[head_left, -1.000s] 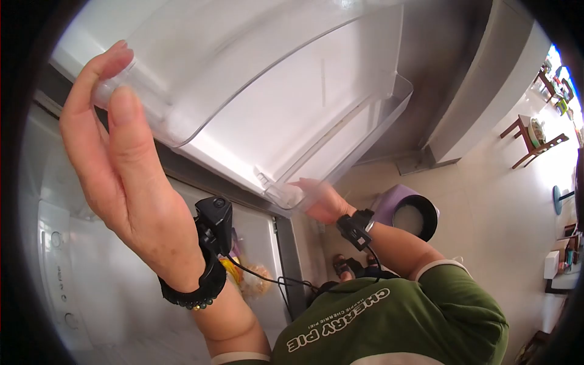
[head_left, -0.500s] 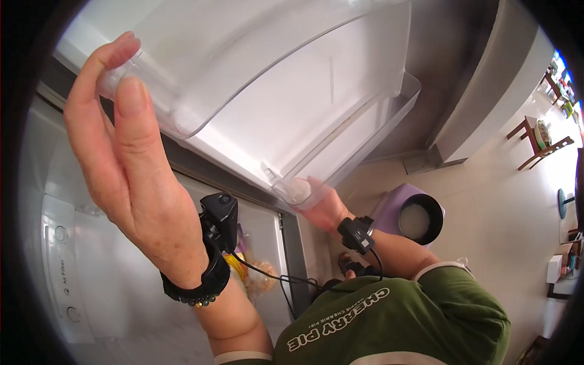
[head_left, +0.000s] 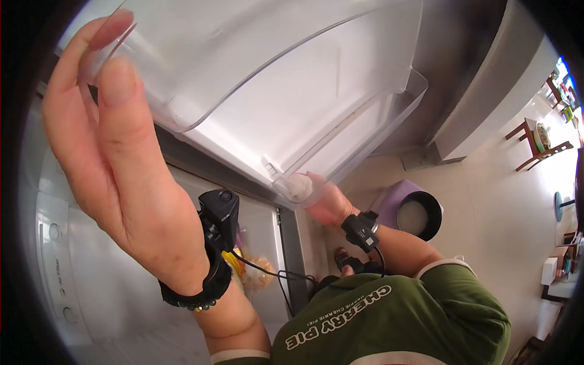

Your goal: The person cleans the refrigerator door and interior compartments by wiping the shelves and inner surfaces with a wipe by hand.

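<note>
My left hand [head_left: 134, 164] is large at the left, its thumb and fingers closed on the end of the upper clear door shelf [head_left: 243, 76]. Its fingertips are partly seen through the plastic. Farther down, my right hand [head_left: 328, 199] is closed around the near corner of the lower clear door shelf [head_left: 377, 131]. A whitish patch shows through the plastic there, too unclear to name. Both shelves are on the white inner side of an open fridge door. Black devices are strapped to both wrists.
Below my left hand is the fridge interior [head_left: 121, 274], with a clear bag of food [head_left: 258, 274] inside. A purple bin with a round black opening [head_left: 420, 216] stands on the floor. A wall is beyond the door, and a wooden chair [head_left: 535, 143] is at the far right.
My left hand has moved slightly up and left, and the clear shelf end in its fingers looks more raised. My right hand has stayed at the lower shelf's corner, with only a small shift.
</note>
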A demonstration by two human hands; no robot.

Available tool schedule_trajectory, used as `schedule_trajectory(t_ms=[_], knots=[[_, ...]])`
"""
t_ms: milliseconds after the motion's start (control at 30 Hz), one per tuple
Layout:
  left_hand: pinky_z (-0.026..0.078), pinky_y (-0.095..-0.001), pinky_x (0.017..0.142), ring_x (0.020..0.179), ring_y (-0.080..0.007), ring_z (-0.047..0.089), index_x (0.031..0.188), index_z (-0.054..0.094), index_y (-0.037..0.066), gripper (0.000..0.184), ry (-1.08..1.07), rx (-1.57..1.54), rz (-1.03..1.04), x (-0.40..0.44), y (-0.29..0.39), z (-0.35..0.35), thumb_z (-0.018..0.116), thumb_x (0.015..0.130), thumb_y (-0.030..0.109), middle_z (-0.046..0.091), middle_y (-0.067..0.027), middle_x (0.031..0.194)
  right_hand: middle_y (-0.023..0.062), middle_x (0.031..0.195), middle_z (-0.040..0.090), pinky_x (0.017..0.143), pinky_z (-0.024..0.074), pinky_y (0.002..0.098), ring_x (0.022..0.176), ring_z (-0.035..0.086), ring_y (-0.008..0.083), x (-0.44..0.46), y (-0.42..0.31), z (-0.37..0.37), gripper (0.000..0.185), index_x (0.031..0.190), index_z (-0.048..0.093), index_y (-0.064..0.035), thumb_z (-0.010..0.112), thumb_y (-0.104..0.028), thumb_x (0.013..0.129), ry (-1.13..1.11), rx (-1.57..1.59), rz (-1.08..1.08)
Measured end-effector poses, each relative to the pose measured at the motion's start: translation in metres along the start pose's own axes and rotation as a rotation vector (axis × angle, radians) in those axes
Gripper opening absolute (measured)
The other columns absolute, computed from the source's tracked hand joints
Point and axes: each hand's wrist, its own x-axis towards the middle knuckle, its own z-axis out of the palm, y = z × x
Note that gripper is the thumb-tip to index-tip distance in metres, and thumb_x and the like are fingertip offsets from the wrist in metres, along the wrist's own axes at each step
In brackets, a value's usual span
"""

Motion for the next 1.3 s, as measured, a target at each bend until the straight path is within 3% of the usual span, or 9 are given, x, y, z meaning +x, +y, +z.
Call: schedule_trajectory(t_ms=[433,533,633,800,900,933,1100,1200,1300], knots=[[0.032,-0.0399,0.104,0.124,-0.0216,0.043,0.126,0.046,0.005,0.033,-0.004,0.060,0.036,0.001,-0.001,0.002,0.039,0.099,0.022,0.051,-0.0129,0.130,0.0120,0.119,0.058,0.099,0.0387,0.0368,0.108,0.054,0.0224,-0.007,-0.002,-0.027,0.037,0.119,0.053,0.0008,0.045,-0.024,0.093,0.020,-0.100,0.054],[0.030,-0.0421,0.105,0.125,-0.0219,0.042,0.126,0.046,0.006,0.033,0.008,0.038,0.007,0.001,0.000,0.003,0.039,0.099,0.024,0.051,-0.0120,0.130,0.0141,0.116,0.058,0.099,0.0380,0.0336,0.111,0.053,0.0236,-0.022,-0.018,-0.030,0.033,0.119,0.052,0.0026,0.042,-0.016,0.094,-0.019,0.090,0.074],[0.027,-0.0446,0.105,0.126,-0.0222,0.041,0.126,0.046,0.007,0.033,0.006,0.069,-0.007,-0.001,0.001,0.004,0.038,0.099,0.025,0.052,-0.0095,0.130,0.0088,0.123,0.055,0.093,0.0407,0.0342,0.113,0.051,0.0220,-0.023,-0.040,-0.023,0.038,0.125,0.049,-0.0027,0.042,-0.024,0.095,0.203,0.006,-0.126],[0.028,-0.0450,0.102,0.124,-0.0216,0.042,0.126,0.047,0.007,0.035,-0.011,0.075,-0.072,-0.002,0.008,0.004,0.037,0.099,0.026,0.050,-0.0070,0.132,0.0147,0.122,0.051,0.104,0.0393,0.0416,0.115,0.049,0.0267,-0.002,-0.073,-0.013,0.035,0.125,0.042,0.0065,0.045,-0.011,0.095,0.163,0.222,-0.466],[0.029,-0.0438,0.101,0.123,-0.0222,0.044,0.129,0.046,0.007,0.038,-0.020,0.135,-0.101,-0.003,0.007,0.001,0.036,0.099,0.028,0.049,-0.0077,0.133,0.0097,0.119,0.055,0.103,0.0387,0.0385,0.113,0.052,0.0222,-0.003,-0.026,-0.026,0.026,0.116,0.051,-0.0001,0.045,-0.015,0.095,0.182,-0.033,-0.204],[0.030,-0.0431,0.101,0.123,-0.0223,0.044,0.129,0.046,0.007,0.038,-0.011,0.166,-0.085,-0.005,0.011,0.005,0.037,0.099,0.028,0.048,-0.0085,0.133,0.0069,0.122,0.055,0.103,0.0375,0.0369,0.114,0.051,0.0195,0.010,0.013,-0.057,0.030,0.121,0.052,-0.0012,0.048,-0.015,0.095,0.041,-0.056,-0.066],[0.033,-0.0444,0.105,0.125,-0.0256,0.042,0.129,0.045,0.006,0.041,0.044,0.228,-0.096,-0.005,0.022,0.016,0.035,0.099,0.032,0.047,-0.0116,0.130,0.0051,0.125,0.056,0.099,0.0402,0.0315,0.111,0.054,0.0156,-0.011,0.002,-0.031,0.043,0.131,0.047,-0.0004,0.056,-0.009,0.090,-0.059,-0.033,0.003],[0.039,-0.0442,0.101,0.122,-0.0289,0.044,0.129,0.045,0.006,0.038,-0.111,0.734,0.240,-0.005,-0.003,-0.013,0.037,0.099,0.028,0.045,-0.0117,0.131,0.0054,0.112,0.060,0.089,0.0458,0.0297,0.101,0.058,0.0136,-0.019,-0.049,-0.067,0.037,0.125,0.051,-0.0007,0.057,-0.009,0.089,0.153,0.024,-0.296],[0.048,-0.0379,0.091,0.109,-0.0261,0.055,0.123,0.052,0.002,0.033,-0.046,0.215,0.110,-0.005,0.007,0.006,0.052,0.094,0.018,0.054,-0.0130,0.124,0.0070,0.107,0.059,0.088,0.0452,0.0304,0.098,0.056,0.0145,-0.029,-0.113,-0.091,0.035,0.122,0.052,0.0009,0.054,-0.007,0.089,0.405,-0.152,-0.543]])
